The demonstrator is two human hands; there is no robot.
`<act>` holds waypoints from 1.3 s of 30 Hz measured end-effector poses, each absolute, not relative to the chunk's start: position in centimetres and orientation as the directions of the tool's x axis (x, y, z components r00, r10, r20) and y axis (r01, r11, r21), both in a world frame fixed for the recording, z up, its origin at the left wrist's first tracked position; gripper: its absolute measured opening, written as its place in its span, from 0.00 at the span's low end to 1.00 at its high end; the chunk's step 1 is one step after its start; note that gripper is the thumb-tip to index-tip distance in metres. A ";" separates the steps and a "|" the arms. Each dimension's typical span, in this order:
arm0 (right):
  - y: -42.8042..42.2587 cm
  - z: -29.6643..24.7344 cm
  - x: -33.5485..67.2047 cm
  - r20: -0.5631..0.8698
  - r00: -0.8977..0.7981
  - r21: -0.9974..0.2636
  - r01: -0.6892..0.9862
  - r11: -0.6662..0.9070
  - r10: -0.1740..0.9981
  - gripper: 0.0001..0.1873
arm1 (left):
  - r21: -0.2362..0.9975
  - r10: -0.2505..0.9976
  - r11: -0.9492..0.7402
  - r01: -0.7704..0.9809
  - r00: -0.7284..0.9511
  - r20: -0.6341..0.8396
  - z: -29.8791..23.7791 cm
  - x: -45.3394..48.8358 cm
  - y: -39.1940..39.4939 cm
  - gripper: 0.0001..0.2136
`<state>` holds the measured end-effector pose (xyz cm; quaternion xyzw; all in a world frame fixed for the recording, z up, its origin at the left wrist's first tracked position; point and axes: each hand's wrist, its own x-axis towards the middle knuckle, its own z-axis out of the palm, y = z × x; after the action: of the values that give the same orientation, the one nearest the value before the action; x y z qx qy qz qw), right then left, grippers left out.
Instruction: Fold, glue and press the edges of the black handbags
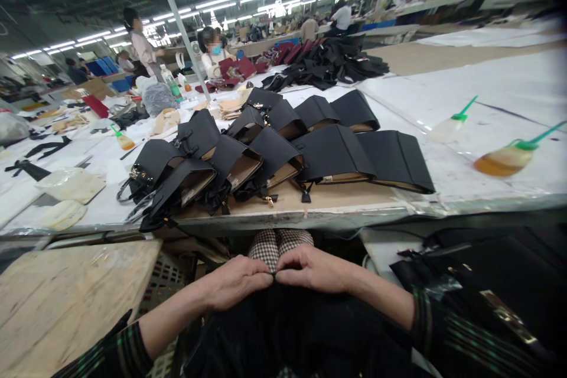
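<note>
Nearest, the left hand and right hand are being held low over the lap, their thumbs and curled fingers nearly meeting. Dark material is being draped just beneath them; whether an edge of it is being pinched cannot be told. Checked cloth is being partly covered by the fingers. Beside the right forearm, a black item with a gold fitting is being supported apart from the hands.

Beyond the lap, black bags are being kept in overlapping rows along the near edge of the white table, touched by neither hand. Judging by their shape, body forming is being shown as done: panels are being held folded and tan linings are being exposed at the mouths. Handles are being seen on only some at the left, so fitting is perhaps being left for others, though overlaps are hiding much. How many are being counted as finished cannot be told.

To the right, an amber-filled bottle is being left lying. Farther back, loose black pieces are being heaped beside burgundy pieces, near a masked co-worker.
</note>
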<state>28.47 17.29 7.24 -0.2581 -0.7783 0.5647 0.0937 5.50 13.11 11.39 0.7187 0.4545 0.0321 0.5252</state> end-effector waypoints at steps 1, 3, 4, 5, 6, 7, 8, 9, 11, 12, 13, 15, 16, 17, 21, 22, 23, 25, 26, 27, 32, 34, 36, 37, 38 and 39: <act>17.3 7.4 28.2 -0.137 -0.849 -0.916 0.304 0.261 0.510 0.13 | 0.774 0.696 -0.051 0.631 0.578 -0.426 11.4 5.6 13.2 0.15; 17.3 7.6 27.8 -0.126 -0.846 -0.893 0.324 0.311 0.518 0.13 | 0.760 0.713 -0.056 0.648 0.558 -0.424 11.2 5.8 13.2 0.14; 17.3 7.6 27.7 -0.128 -0.845 -0.890 0.329 0.316 0.520 0.13 | 0.762 0.720 -0.045 0.646 0.550 -0.423 11.1 5.8 13.2 0.14; 17.3 7.6 27.7 -0.131 -0.843 -0.894 0.327 0.305 0.521 0.13 | 0.772 0.724 -0.021 0.636 0.542 -0.427 11.0 5.8 13.2 0.13; 17.4 7.5 27.7 -0.134 -0.842 -0.906 0.318 0.279 0.522 0.13 | 0.787 0.724 0.028 0.616 0.531 -0.441 10.8 5.7 13.1 0.11; 17.4 7.4 27.8 -0.139 -0.841 -0.921 0.304 0.245 0.523 0.13 | 0.803 0.720 0.100 0.587 0.514 -0.465 10.5 5.5 13.0 0.08; 17.5 7.1 27.9 -0.144 -0.840 -0.935 0.289 0.206 0.523 0.13 | 0.815 0.714 0.187 0.548 0.494 -0.496 10.2 5.4 12.9 0.07; 17.7 6.8 28.0 -0.154 -0.840 -0.947 0.276 0.166 0.520 0.13 | 0.820 0.704 0.275 0.503 0.476 -0.528 9.9 5.2 12.9 0.08; 18.0 6.2 28.2 -0.181 -0.849 -0.961 0.260 0.094 0.497 0.13 | 0.815 0.678 0.402 0.418 0.462 -0.572 9.3 4.9 13.0 0.11; 18.2 6.0 28.2 -0.199 -0.857 -0.964 0.258 0.062 0.476 0.14 | 0.812 0.666 0.433 0.391 0.468 -0.580 9.1 4.8 13.2 0.11; 18.5 5.9 28.3 -0.215 -0.865 -0.966 0.258 0.033 0.453 0.15 | 0.811 0.654 0.448 0.377 0.481 -0.585 8.9 4.7 13.5 0.11; 19.0 6.0 28.5 -0.235 -0.881 -0.967 0.255 -0.006 0.410 0.15 | 0.805 0.626 0.464 0.370 0.507 -0.593 8.9 4.7 14.2 0.10; 19.3 6.2 28.7 -0.237 -0.886 -0.967 0.254 -0.009 0.398 0.16 | 0.803 0.611 0.469 0.369 0.521 -0.596 9.0 4.8 14.6 0.10; 19.6 6.5 29.0 -0.233 -0.890 -0.967 0.254 0.000 0.392 0.15 | 0.806 0.598 0.468 0.363 0.542 -0.591 9.1 4.9 15.0 0.10; 20.2 7.8 30.3 -0.223 -0.887 -0.955 0.282 0.093 0.403 0.13 | 0.848 0.561 0.432 0.307 0.645 -0.519 8.9 6.0 15.9 0.12; 20.2 7.9 30.5 -0.229 -0.880 -0.948 0.298 0.108 0.417 0.13 | 0.861 0.570 0.411 0.301 0.652 -0.500 8.6 6.3 16.0 0.12; 20.1 8.0 30.7 -0.239 -0.866 -0.941 0.319 0.117 0.439 0.12 | 0.871 0.586 0.389 0.300 0.649 -0.485 8.3 6.6 16.0 0.13; 19.7 7.9 30.9 -0.263 -0.828 -0.925 0.362 0.114 0.495 0.11 | 0.887 0.638 0.348 0.303 0.617 -0.461 7.6 7.0 15.9 0.14; 19.4 7.9 30.9 -0.272 -0.811 -0.920 0.377 0.107 0.517 0.10 | 0.895 0.669 0.327 0.303 0.595 -0.446 7.5 7.1 15.7 0.14; 19.2 7.8 30.8 -0.276 -0.802 -0.918 0.383 0.102 0.529 0.09 | 0.903 0.704 0.298 0.309 0.568 -0.426 7.4 7.1 15.6 0.14; 18.6 8.1 30.7 -0.261 -0.819 -0.904 0.394 0.169 0.511 0.06 | 0.857 0.829 0.023 0.515 0.470 -0.305 9.1 7.2 14.8 0.10; 18.5 8.2 30.7 -0.252 -0.823 -0.892 0.401 0.207 0.509 0.06 | 0.801 0.839 -0.081 0.593 0.474 -0.266 9.9 7.3 14.6 0.07; 18.2 8.4 30.7 -0.223 -0.826 -0.885 0.394 0.247 0.517 0.06 | 0.748 0.848 -0.168 0.642 0.481 -0.223 10.4 7.4 14.4 0.06; 18.1 8.5 30.7 -0.210 -0.825 -0.881 0.392 0.264 0.524 0.06 | 0.725 0.851 -0.200 0.660 0.483 -0.205 10.6 7.5 14.2 0.05; 17.8 8.7 30.6 -0.198 -0.822 -0.877 0.392 0.278 0.534 0.06 | 0.703 0.855 -0.223 0.675 0.483 -0.192 10.8 7.6 14.1 0.05; 17.6 8.8 30.6 -0.191 -0.818 -0.871 0.396 0.290 0.543 0.06 | 0.682 0.859 -0.242 0.690 0.480 -0.181 10.9 7.6 14.0 0.04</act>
<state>30.58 17.59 8.79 -0.2935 -0.8000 0.5186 0.0706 7.64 13.98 10.92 0.7794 0.4967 0.1158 0.3639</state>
